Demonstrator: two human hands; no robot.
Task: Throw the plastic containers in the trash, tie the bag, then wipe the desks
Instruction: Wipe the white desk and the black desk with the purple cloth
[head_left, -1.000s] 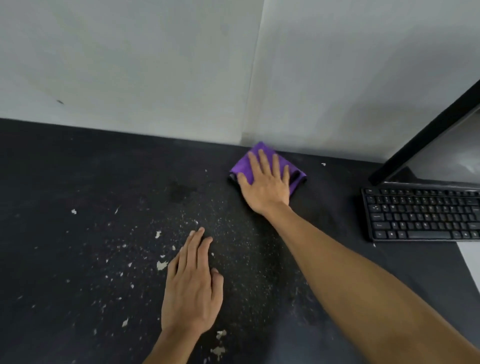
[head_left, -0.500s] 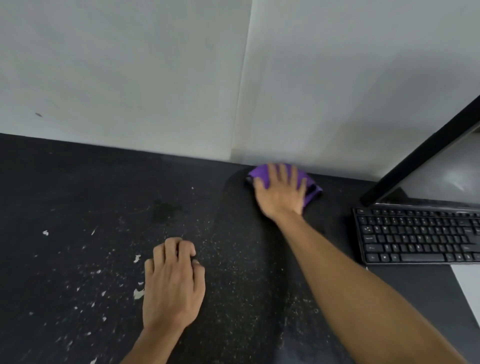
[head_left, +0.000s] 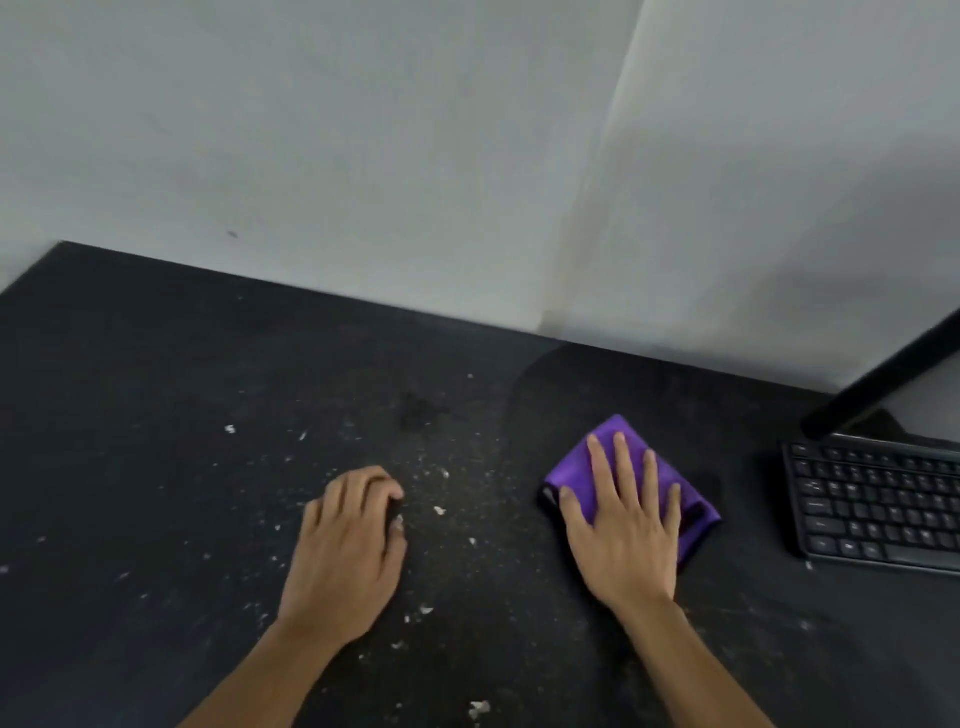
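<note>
Two hands are working the worktop (head_left: 156, 364): right hand (head_left: 621, 535), fingers flat, is pressing the purple cloth (head_left: 602, 467) at three o'clock; left hand (head_left: 345, 556) is resting curled, empty, among crumbs (head_left: 439, 511). Wiping looks partly done; no containers or bag showing.

The right hand (head_left: 621, 525) lies flat over the cloth (head_left: 576, 470), hiding its middle; only the cloth's edges show around the fingers. The left hand (head_left: 345, 551) has its fingers curled under, so the fingertips and whatever is beneath them cannot be seen. The keyboard (head_left: 878, 509) at the worktop's (head_left: 156, 415) right edge is cut off by the frame, its key legends too blurred to read. The monitor (head_left: 883, 379) above it shows only a dark corner.
</note>
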